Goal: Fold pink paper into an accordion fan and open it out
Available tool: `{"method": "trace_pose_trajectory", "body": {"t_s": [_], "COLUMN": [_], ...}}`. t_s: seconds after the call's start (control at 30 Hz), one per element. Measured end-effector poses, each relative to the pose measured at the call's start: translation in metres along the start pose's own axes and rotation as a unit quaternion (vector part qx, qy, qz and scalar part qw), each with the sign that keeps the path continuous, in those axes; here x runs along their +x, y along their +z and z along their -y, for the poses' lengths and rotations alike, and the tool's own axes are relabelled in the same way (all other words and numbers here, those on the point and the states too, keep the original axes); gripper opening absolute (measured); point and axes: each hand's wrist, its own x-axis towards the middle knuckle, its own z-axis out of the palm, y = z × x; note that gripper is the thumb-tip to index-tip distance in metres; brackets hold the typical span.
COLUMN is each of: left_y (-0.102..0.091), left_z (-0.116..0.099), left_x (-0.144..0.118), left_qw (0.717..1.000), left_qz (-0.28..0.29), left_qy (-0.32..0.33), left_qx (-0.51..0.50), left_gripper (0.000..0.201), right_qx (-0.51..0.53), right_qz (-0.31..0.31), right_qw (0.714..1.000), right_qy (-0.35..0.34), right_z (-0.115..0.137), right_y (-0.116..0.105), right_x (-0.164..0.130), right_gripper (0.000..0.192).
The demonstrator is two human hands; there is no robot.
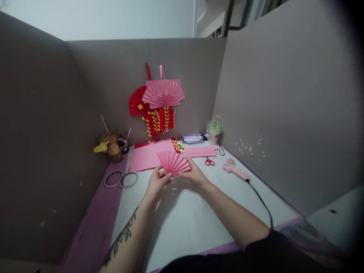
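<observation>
Seemingly pinched, pink paper fan (pixel 173 162), left hand (pixel 156 185), right hand (pixel 195 174)

I hold a pink pleated paper fan (pixel 173 163) between my hands, just above the white table. It is folded into narrow accordion pleats that spread out from a pinched point at the bottom, near my left hand (pixel 157 184), into a half-open wedge. The wide, scalloped edge points up and away from me. My right hand (pixel 194 175) grips its right side. The paper is one plain pink, with no decoration on it.
</observation>
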Motion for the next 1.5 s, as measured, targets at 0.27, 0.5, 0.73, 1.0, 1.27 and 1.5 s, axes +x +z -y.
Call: {"method": "trace_pose_trajectory", "body": {"t_s": [0.27, 0.5, 0.73, 1.0, 1.27, 1.5], "left_y": [-0.002, -0.009, -0.016, -0.016, -0.012, 0.003], "left_z": [0.002, -0.004, -0.004, -0.009, -0.002, 0.018], "left_x": [0.002, 0.006, 0.012, 0.012, 0.01, 0.005], "left_qw": [1.0, 1.0, 0.996, 0.993, 0.996, 0.996], "left_qz": [-0.01, -0.022, -0.069, -0.116, -0.079, -0.04], "left_qy": [0.005, 0.002, 0.028, 0.01, 0.032, 0.051], "left_qx": [0.0, 0.018, 0.042, -0.008, -0.019, -0.056], "left_gripper": [0.062, 0.055, 0.052, 0.055, 0.055, 0.05], "right_qx": [-0.025, -0.041, -0.064, -0.017, 0.057, 0.138], "right_qz": [-0.029, -0.053, -0.088, -0.119, -0.064, -0.081], "right_qw": [0.999, 0.998, 0.991, 0.99, 0.99, 0.979], "right_qy": [-0.007, 0.012, 0.082, 0.07, 0.113, 0.125], "right_z": [-0.002, 0.005, 0.013, 0.025, 0.009, -0.011], "right_y": [0.006, 0.004, -0.008, -0.024, -0.002, 0.022], "right_x": [-0.001, -0.002, 0.001, 0.006, -0.001, -0.009], "right_gripper": [0.057, 0.059, 0.079, 0.079, 0.06, 0.044]}}
